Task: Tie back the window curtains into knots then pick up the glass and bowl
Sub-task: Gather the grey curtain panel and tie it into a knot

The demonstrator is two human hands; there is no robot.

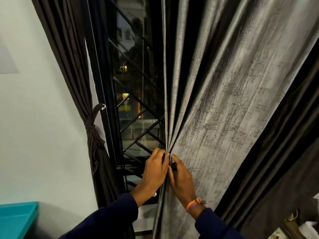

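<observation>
From your head camera, both your hands pinch the gathered edge of the grey curtain (224,100) in front of the window (136,94). Your left hand (154,171) curls its fingers round the folds from the window side; your right hand (181,180), with a wristband (195,203), grips them just beside it. Left of the window, the dark curtain (93,135) hangs tied back.
</observation>
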